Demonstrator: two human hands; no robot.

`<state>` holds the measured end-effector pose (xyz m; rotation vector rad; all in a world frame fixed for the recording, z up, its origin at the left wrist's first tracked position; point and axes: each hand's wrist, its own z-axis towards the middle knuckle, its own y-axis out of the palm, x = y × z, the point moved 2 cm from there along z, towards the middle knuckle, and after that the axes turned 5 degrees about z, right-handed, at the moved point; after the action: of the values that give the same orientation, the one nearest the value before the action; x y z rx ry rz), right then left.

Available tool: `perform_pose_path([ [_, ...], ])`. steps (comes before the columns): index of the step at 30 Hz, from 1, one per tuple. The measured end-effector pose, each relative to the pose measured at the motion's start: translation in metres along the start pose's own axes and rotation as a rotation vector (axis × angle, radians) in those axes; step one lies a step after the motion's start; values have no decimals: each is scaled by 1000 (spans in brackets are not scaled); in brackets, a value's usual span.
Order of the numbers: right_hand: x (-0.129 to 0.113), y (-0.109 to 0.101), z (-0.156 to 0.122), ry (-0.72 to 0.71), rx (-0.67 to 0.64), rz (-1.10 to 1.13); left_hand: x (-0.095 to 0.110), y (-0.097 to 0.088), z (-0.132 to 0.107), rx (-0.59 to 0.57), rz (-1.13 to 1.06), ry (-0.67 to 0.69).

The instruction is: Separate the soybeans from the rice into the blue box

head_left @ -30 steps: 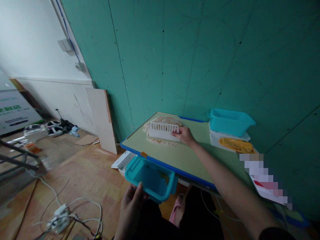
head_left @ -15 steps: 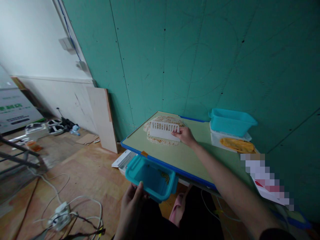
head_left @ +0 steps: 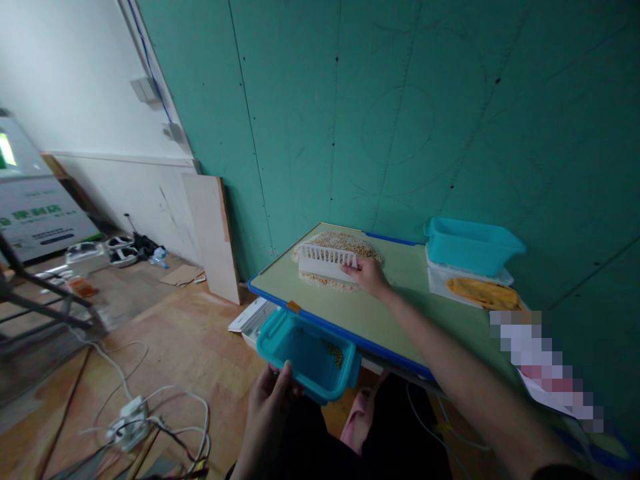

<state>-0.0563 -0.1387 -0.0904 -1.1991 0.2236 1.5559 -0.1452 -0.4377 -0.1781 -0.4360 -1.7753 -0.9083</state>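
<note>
Little has changed in the last second, from where I stand. The right hand [head_left: 367, 275] still rests at the far end of the counter [head_left: 350, 310], its fingers [head_left: 356, 270] closed on the right end of the white basket [head_left: 326, 262]. The basket stands on its long side in the heap of grain [head_left: 345, 241]. It may have crept slightly to the left across the heap, but the view has swung too, so I would not swear to it.

The left hand [head_left: 270, 408] has not let go either. It holds the blue tub [head_left: 305, 350] just below the counter's near blue edge, thumb over the near rim and the other fingers curled beneath, out of sight. A few grains [head_left: 334, 352] lie in the tub's right corner, no more than before.

So the grain is much as it was, nearly all of it on the counter behind the basket. A second blue tub [head_left: 473, 243] sits on a white box [head_left: 440, 280] to the right, untouched.
</note>
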Motion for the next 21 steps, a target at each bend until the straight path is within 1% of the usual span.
perform_pose_path([
  [3, -2, 5, 1, -30, 16, -67, 2, 2, -1, -15, -13, -5],
  [7, -8, 9, 1, -45, -5, -138, 2, 1, -1, -3, -24, 0],
  [15, -12, 3, -1, -69, -45, -115, 0, -3, 1, -11, -23, -1],
  [21, -13, 6, 0, -73, -12, -106, 0, -4, 2, -16, -30, 30],
])
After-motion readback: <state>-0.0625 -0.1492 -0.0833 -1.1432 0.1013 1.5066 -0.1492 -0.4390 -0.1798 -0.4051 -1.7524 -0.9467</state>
